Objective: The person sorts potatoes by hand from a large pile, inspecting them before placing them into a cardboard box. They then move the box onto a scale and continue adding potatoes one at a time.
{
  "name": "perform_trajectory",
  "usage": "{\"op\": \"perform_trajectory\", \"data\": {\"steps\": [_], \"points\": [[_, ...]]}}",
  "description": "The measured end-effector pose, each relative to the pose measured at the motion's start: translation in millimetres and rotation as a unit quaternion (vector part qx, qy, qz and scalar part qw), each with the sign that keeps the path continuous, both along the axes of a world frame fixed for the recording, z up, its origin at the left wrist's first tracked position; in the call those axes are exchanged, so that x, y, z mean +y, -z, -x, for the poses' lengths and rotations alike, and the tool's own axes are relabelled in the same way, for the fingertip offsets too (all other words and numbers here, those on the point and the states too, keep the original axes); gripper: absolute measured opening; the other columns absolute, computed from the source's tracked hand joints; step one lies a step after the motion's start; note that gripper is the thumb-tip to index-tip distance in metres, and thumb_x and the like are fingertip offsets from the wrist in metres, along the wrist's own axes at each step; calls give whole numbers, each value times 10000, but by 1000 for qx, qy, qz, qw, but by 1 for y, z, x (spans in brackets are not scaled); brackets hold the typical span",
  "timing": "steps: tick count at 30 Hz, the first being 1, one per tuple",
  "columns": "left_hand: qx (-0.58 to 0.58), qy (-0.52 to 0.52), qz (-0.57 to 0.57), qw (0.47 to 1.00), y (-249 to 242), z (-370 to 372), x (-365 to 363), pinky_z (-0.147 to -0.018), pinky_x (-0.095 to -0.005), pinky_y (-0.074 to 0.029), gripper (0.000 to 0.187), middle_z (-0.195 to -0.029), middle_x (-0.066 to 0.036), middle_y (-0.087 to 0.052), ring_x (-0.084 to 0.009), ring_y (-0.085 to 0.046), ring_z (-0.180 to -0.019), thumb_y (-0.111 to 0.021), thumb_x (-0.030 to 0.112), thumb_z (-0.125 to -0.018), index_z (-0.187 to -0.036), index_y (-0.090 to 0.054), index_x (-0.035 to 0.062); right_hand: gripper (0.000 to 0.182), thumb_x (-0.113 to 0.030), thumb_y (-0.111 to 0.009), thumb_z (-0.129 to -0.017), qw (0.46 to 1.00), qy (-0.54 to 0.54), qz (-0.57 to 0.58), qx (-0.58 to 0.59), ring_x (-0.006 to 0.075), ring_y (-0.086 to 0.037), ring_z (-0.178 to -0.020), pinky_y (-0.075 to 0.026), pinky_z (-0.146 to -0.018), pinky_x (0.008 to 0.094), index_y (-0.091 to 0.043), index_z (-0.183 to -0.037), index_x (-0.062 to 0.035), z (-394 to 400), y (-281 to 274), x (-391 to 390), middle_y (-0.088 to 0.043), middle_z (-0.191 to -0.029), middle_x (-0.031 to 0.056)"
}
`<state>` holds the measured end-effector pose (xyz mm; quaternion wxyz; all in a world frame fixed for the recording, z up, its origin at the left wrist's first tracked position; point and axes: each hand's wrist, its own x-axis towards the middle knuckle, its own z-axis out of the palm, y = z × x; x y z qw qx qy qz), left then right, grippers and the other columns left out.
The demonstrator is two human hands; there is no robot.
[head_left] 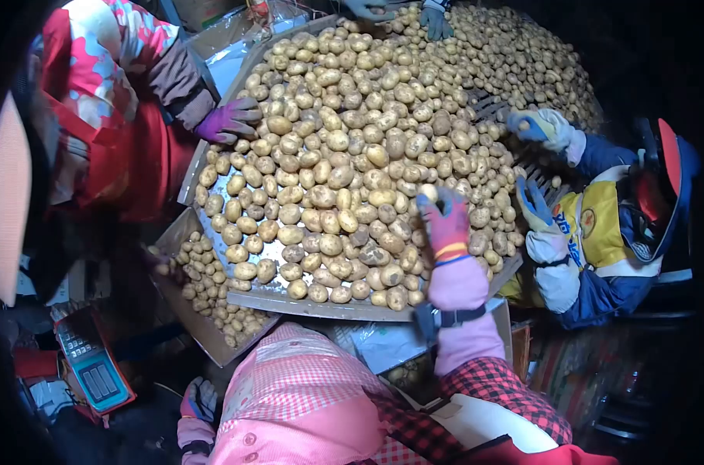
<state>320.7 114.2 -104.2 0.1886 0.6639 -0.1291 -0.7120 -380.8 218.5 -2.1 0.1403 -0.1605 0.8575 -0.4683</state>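
Note:
My right hand [446, 225], in a pink and blue glove, reaches over the front right of a large heap of potatoes [352, 155]. Between its thumb and fingers is a pale potato [428, 191]. Down by my left side hangs my left hand [199, 400] in a grey and pink glove, apart from the heap. Its fingers look loosely extended, and I see nothing in them. The potatoes lie on a table with a raised wooden rim [328, 306], whose pale surface shows through at the front left.
A wooden box of smaller potatoes [220, 302] stands below the table's left corner. A co-worker's purple glove [228, 120] rests at the left rim. Another co-worker's blue gloves [534, 205] are at the right, beside dark tines [487, 106]. More gloved hands [435, 23] work at the far side. A calculator-like device [92, 360] lies lower left.

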Motion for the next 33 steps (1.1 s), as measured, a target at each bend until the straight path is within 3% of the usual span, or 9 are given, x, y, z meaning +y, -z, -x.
{"op": "perform_trajectory", "data": {"steps": [4, 12, 17, 19, 21, 22, 24, 26, 33], "points": [[88, 28, -12, 996, 31, -29, -6, -929, -394, -491, 390, -1253, -53, -581, -231, -560, -1138, -446, 375, -990, -1277, -555, 135, 418, -268, -717, -834, 946, -300, 83, 87, 226, -593, -1038, -475, -910, 355, -620, -1154, -17, -105, -30, -41, -623, -1138, 136], [6, 9, -14, 1000, -14, 14, -8, -991, -413, -460, 453, -1353, -93, -533, -252, -530, -1215, -447, 385, -990, -1357, -489, 123, 463, -417, -731, -720, 824, -138, -459, 303, 386, -230, -1400, -218, -1111, 531, -689, -1110, -171, 36, 29, -43, -343, -1485, 155], [-60, 28, -58, 996, -61, 93, -18, -1032, -320, -436, 446, -1280, -103, -589, -225, -543, -1201, -518, 357, -964, -1306, -532, 72, 494, -341, -695, -686, 804, -161, -493, 292, 392, -455, -1252, -358, -1053, 429, -674, -1095, -66, 77, 51, -35, -563, -1238, 226], [-124, 148, 157, 969, -109, 105, -1, -1011, -326, -461, 409, -1224, -127, -620, -228, -598, -1128, -518, 307, -971, -1275, -551, 36, 624, -403, -717, -688, 888, -117, -371, 247, 359, -385, -1315, -308, -1104, 447, -628, -1227, -101, 41, 22, -30, -532, -1297, 197], [27, -54, -8, 998, -22, 37, -14, -1036, -417, -431, 441, -1307, -144, -568, -276, -552, -1197, -414, 306, -1015, -1373, -464, 52, 664, -236, -754, -785, 915, -158, -317, 191, 330, -450, -1280, -405, -1054, 405, -478, -1332, 18, 79, 50, -13, -403, -1425, 229], [105, -74, 21, 992, -6, 20, -10, -1052, -445, -404, 455, -1340, -141, -541, -299, -509, -1244, -384, 316, -1023, -1388, -436, 51, 627, -208, -777, -756, 990, -135, -18, 46, 318, -422, -1263, -364, -1072, 411, -531, -1288, 18, 109, 106, 8, -424, -1356, 182], [112, 91, 118, 982, 16, 5, -2, -1054, -442, -397, 487, -1419, -158, -461, -298, -472, -1286, -348, 332, -1026, -1421, -380, 50, 654, -116, -783, -740, 986, -127, 44, 100, 281, -447, -1237, -402, -1035, 408, -481, -1294, 54, 62, 67, -8, -416, -1346, 145], [61, -72, -3, 995, 2, 15, 6, -1087, -441, -357, 486, -1441, -174, -429, -300, -436, -1319, -322, 310, -1027, -1437, -353, 52, 603, -169, -757, -773, 958, -232, 11, 168, 280, -419, -1269, -361, -1056, 397, -505, -1282, 34, -16, 8, -38, -390, -1396, 137], [82, -33, 65, 994, 7, -4, 34, -1142, -457, -258, 515, -1481, -181, -371, -311, -345, -1378, -306, 328, -1024, -1462, -306, 56, 503, -208, -724, -741, 856, -450, 90, 236, 364, -428, -1267, -336, -1065, 461, -625, -1210, -56, -172, -53, -117, -440, -1371, 192]]}}
